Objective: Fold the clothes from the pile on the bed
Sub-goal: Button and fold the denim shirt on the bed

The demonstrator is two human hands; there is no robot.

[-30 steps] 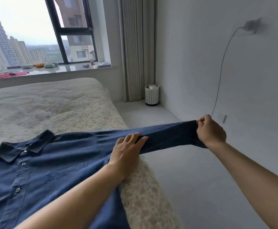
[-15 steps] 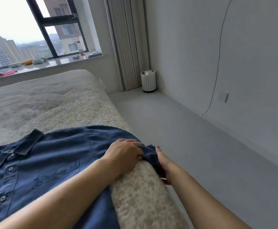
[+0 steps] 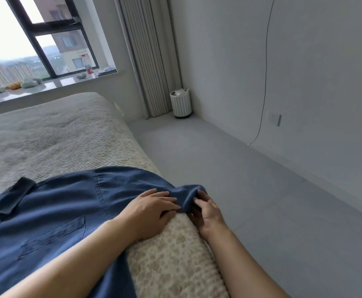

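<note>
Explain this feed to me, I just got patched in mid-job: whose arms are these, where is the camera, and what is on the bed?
There is no machine here. A person wears one wide-angle camera on the head, looking forward and down, so the two bare arms coming in from the bottom are their own.

A blue shirt lies front up on the bed, collar to the left. The left hand rests on the shirt near the bed's edge. The right hand is at that edge with its fingers on the bunched sleeve; a firm grip cannot be told.

Beyond are a window, a curtain and a small white bin on the floor.
</note>
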